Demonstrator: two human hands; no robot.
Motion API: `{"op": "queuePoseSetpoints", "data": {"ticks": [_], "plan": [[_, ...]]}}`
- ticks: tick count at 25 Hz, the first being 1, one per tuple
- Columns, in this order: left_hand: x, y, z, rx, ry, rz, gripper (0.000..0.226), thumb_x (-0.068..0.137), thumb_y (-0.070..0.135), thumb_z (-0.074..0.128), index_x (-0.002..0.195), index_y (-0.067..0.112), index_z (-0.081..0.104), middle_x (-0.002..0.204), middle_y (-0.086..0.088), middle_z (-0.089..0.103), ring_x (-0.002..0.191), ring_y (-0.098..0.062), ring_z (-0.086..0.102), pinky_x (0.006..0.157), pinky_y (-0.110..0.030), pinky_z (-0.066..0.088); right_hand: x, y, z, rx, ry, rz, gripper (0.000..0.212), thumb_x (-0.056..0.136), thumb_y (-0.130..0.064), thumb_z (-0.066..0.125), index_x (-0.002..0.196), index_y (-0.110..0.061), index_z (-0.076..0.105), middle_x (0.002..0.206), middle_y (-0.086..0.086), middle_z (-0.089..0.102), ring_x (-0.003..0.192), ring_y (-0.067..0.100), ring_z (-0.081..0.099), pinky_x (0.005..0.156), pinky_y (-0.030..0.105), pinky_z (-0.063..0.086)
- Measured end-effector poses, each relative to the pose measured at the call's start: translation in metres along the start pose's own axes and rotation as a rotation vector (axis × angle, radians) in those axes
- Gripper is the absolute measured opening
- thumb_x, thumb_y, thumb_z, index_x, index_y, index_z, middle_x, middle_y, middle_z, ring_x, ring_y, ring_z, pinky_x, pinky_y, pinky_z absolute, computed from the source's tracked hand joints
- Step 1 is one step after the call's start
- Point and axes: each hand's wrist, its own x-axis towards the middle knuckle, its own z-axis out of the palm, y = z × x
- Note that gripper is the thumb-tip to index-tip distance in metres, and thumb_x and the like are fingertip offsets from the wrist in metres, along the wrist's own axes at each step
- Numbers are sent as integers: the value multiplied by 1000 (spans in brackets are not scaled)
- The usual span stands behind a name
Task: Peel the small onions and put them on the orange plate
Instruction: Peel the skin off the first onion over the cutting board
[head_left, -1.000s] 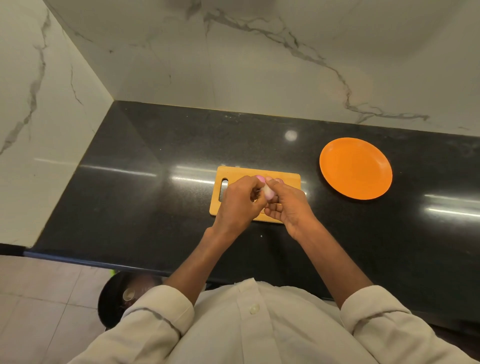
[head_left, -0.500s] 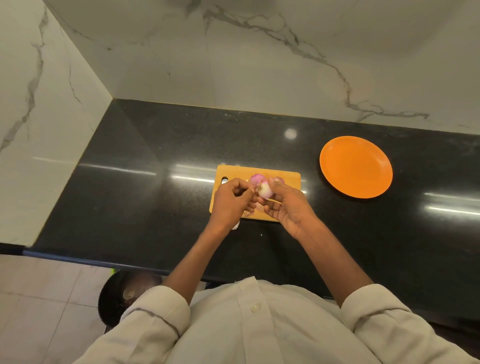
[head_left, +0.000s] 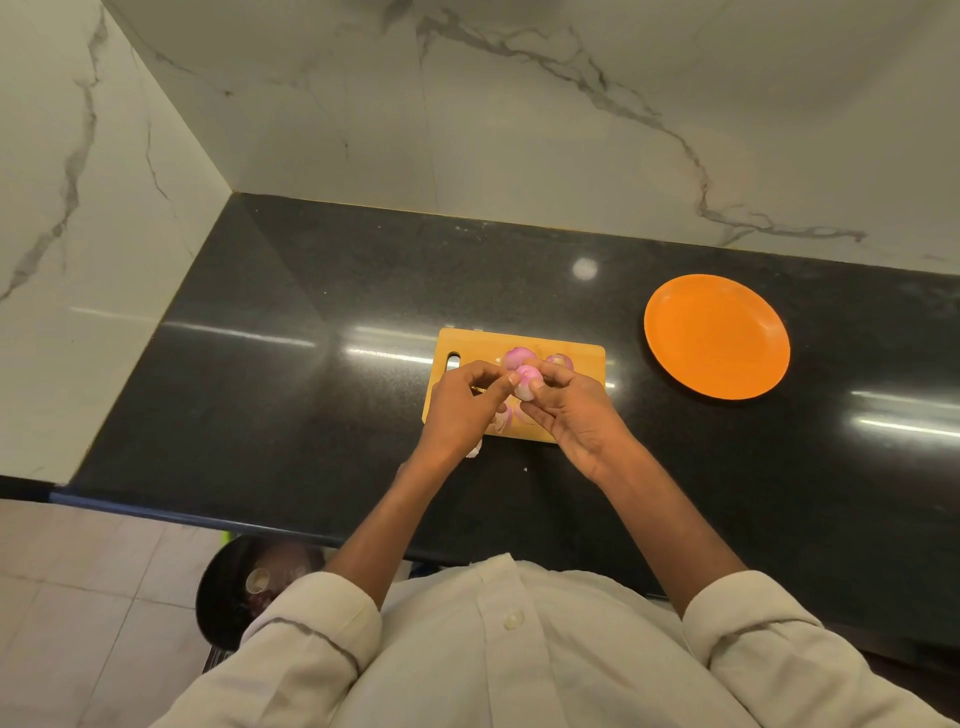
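Onion (head_left: 527, 383) pinched in curled right hand (head_left: 576, 415); left hand (head_left: 460, 410) nipping skin beside it. Best to peel in short pulls, away from right-hand fingertips, grip kept firm

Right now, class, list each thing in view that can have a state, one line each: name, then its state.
Orange plate: bare, nothing on it yet.
Held onion: up off the board, partly peeled.
Right hand: grips the held onion.
Left hand: pinches at its skin.
Two onions on the board: lying behind the hands, not plated.
Cutting board: flat on the counter, peel scraps on it.
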Motion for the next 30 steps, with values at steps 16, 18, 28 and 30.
{"op": "queuePoseSetpoints", "data": {"ticks": [16, 18, 28, 30], "plan": [[-1, 22, -1, -281, -311, -246, 18, 110, 21, 53, 117, 4, 52, 82, -12, 74, 70, -23, 68, 68, -36, 59, -9, 3, 3, -458, 94, -375, 45, 82, 5, 83, 121, -17, 79, 109, -7, 77, 94, -3, 73, 73, 11, 56], [-1, 24, -1, -268, -271, -222, 7, 108, 17, 53, 108, 10, 51, 73, -9, 72, 62, -19, 63, 62, -32, 53, -8, 4, 5, -525, 111, -425, 48, 79, 5, 85, 121, -17, 79, 113, -5, 77, 94, -3, 73, 74, 11, 57], [5, 29, -7, -277, -190, -153, 17, 97, 1, 62, 90, 10, 50, 79, -31, 75, 58, -29, 68, 64, -38, 55, -6, 8, 2, -455, 91, -484, 45, 84, 1, 84, 125, -16, 77, 122, 2, 75, 107, 13, 72, 85, 22, 61], [5, 31, -8, -303, -182, -147, 18, 100, 4, 64, 90, 10, 51, 80, -33, 75, 60, -31, 70, 65, -39, 57, -8, 7, 2, -384, 76, -472, 44, 84, 0, 83, 125, -16, 77, 118, 4, 76, 108, 15, 72, 89, 25, 61]]}}
